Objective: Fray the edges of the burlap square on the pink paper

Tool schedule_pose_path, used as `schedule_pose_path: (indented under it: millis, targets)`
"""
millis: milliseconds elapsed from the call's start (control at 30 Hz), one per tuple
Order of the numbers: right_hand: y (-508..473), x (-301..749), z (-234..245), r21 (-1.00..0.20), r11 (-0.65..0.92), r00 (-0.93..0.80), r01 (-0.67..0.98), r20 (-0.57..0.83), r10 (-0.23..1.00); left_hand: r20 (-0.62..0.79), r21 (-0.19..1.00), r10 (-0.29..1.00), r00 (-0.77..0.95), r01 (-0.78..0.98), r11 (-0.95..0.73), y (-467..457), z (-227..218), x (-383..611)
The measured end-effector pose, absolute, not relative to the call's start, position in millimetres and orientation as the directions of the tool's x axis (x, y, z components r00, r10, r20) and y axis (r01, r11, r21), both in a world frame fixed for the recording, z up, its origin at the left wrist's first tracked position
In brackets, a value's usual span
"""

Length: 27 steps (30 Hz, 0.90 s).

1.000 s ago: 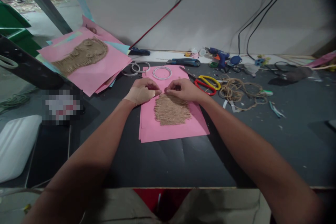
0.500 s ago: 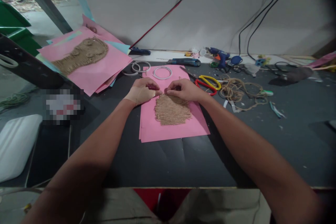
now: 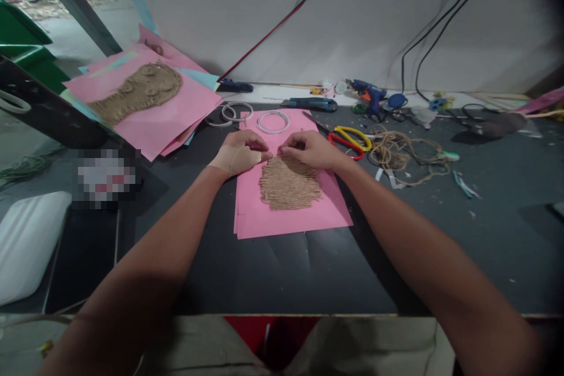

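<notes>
Over pink paper point(image 3: 291, 224) | left hand point(image 3: 238, 153), right hand point(image 3: 309, 150) pinching narrow (held strand unclear) | soft jute twine patch point(image 3: 289, 187) lying limp, top edge best held

A smooth tan bandage point(image 3: 224, 160) wraps the wrist and back of the left hand point(image 3: 238, 154), while the right hand point(image 3: 308, 150) has no wrapping. Both forearms point(image 3: 409, 235) are bare, without sleeves. Below them, pale beige cloth point(image 3: 374, 346) parts around a red garment point(image 3: 268, 341).
</notes>
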State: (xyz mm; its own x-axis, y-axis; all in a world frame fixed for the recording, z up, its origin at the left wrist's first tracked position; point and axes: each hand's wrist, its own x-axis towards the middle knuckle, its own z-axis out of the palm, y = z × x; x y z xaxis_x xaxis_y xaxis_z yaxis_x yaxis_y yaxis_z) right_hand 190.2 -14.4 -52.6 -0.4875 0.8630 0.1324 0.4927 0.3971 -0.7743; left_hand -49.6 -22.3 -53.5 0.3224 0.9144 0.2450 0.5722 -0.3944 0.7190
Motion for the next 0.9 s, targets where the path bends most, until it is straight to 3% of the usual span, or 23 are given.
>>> schedule_pose_path:
  millis: [333, 900]
  targets:
    - [-18.1, 190.7, -47.5, -0.835, 0.352, -0.502, 0.423, 0.108, 0.858, 0.25, 0.703, 0.913, 0.322, 0.588, -0.4, -22.3, -52.4, -49.7]
    - [-17.2, 190.7, -48.8, -0.797, 0.405, -0.526, 0.449, 0.13, 0.84, 0.249, 0.694, 0.903, 0.35, 0.586, -0.419, -21.9, -53.6, -50.1]
